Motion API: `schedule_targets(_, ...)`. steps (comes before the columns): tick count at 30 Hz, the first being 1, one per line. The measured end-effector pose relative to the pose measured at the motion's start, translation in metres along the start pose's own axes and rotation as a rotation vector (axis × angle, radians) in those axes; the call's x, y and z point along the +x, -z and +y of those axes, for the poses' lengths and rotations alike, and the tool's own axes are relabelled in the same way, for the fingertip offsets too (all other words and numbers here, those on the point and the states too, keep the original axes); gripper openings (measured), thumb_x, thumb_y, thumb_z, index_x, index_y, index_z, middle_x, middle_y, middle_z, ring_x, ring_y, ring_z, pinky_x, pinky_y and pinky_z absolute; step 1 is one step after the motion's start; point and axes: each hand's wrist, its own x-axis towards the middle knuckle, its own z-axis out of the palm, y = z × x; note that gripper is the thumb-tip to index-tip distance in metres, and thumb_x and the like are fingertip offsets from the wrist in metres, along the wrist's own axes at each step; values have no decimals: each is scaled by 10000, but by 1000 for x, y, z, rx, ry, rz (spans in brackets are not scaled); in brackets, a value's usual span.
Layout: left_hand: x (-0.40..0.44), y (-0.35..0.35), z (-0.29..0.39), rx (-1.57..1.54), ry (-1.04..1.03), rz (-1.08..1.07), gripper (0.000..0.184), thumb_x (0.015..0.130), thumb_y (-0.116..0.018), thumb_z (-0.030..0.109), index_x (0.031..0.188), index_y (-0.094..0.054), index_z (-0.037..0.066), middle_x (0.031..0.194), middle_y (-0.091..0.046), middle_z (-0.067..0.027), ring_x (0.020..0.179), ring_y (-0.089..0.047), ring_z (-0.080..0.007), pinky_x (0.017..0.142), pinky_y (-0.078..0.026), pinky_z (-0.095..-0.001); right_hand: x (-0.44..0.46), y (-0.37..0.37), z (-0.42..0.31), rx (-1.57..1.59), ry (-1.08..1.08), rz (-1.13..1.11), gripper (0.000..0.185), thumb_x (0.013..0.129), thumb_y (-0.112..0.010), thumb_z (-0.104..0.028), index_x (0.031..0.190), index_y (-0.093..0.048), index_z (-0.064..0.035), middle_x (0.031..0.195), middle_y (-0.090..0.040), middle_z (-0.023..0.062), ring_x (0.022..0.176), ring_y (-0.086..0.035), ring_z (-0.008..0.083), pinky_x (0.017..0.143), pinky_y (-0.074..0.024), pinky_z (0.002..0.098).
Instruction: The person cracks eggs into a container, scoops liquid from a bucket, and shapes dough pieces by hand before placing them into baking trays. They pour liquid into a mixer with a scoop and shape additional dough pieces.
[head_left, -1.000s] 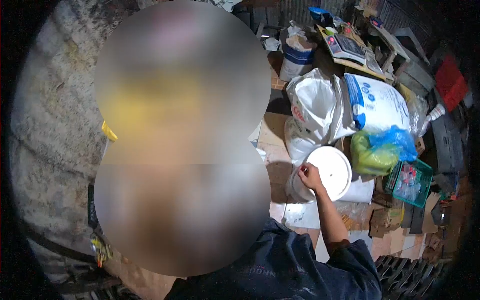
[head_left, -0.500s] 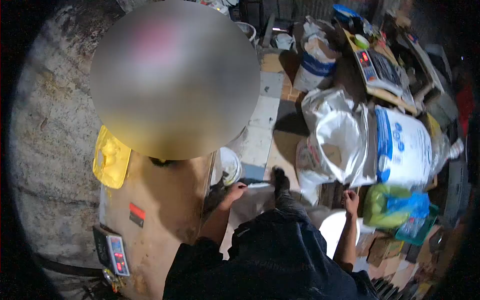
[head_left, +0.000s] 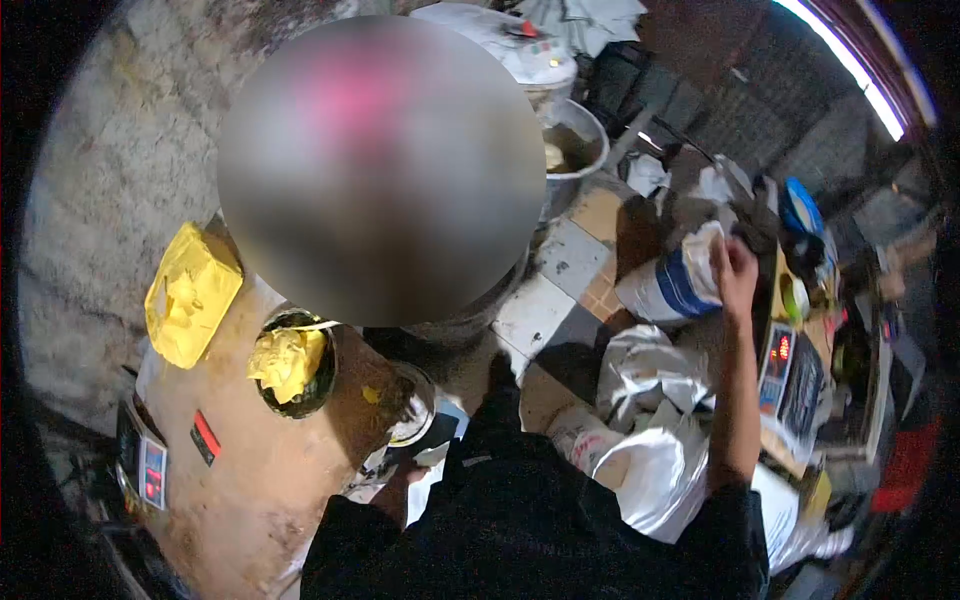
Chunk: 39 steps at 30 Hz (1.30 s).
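Note:
My right hand [head_left: 735,272] is at the open top of a blue and white sack [head_left: 672,285], fingers curled beside its pale rim. Whatever those fingers hold is too small to make out. Low in the view, my left hand [head_left: 408,478] hangs near the table's edge, dim, its fingers not clear. A white bucket [head_left: 412,405] stands just beyond it. On the brown table [head_left: 250,480] a dark bowl holds a yellow mass [head_left: 288,362], with a pale utensil across its rim. A yellow tray [head_left: 190,300] lies behind, smeared yellow inside.
Two digital scales, one at the table's left edge [head_left: 152,470] and one on the right-hand bench [head_left: 778,360], show red digits. An open white sack [head_left: 650,475] stands right of my body. A large basin [head_left: 590,140] stands at the back. A blurred round patch hides the upper middle.
The view has turned toward the right and back. My right hand has moved from beside the green and blue bags to the blue and white sack. The bowl of yellow mass has come into view.

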Motion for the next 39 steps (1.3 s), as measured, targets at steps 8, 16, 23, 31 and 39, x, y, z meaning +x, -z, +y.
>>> schedule_targets(8, 50, -60, 77, -320, 599, -69, 394, 830, -606, 456, 837, -692, 71, 739, -665, -122, 598, -618, -204, 556, -491, -320, 225, -217, -304, 514, 679, -376, 165, 874, -599, -140, 917, -661, 6, 832, -692, 126, 738, -661, 173, 708, -511, 289)
schedule_targets(16, 161, -61, 168, -1475, 840, 688, 302, 848, -626, 370, 883, -678, 75, 707, -639, -83, 533, -567, -148, 479, -460, -283, 311, -430, -432, 4, 1180, -620, 391, 904, -512, -390, 858, -653, -28, 732, -646, 176, 698, -657, 312, 616, -531, 383)
schedule_targets(23, 187, -43, 255, -1682, 1238, 1128, 220, 856, -627, 250, 972, -635, 64, 662, -565, -22, 469, -484, -104, 373, -371, -246, 317, -470, -450, 289, 552, -1605, 608, 968, -358, -502, 772, -625, 7, 569, -583, 81, 402, -529, 157, 369, -443, 316)
schedule_targets(31, 250, -135, 327, -2020, 1033, 1428, 302, 886, -575, 245, 1110, -590, 43, 728, -569, -46, 514, -509, -153, 427, -431, -283, 343, -456, -425, 344, 767, -1615, 501, 990, -373, -440, 848, -561, 2, 564, -494, 36, 420, -447, 117, 374, -368, 307)
schedule_targets(39, 518, -165, 474, -1640, 1034, 1549, 342, 914, -502, 382, 1073, -540, 83, 946, -590, -89, 812, -561, -200, 652, -483, -341, 432, -421, -346, 362, 870, -1679, 561, 968, -411, -481, 708, -547, -2, 544, -497, 52, 412, -461, 121, 383, -378, 291)
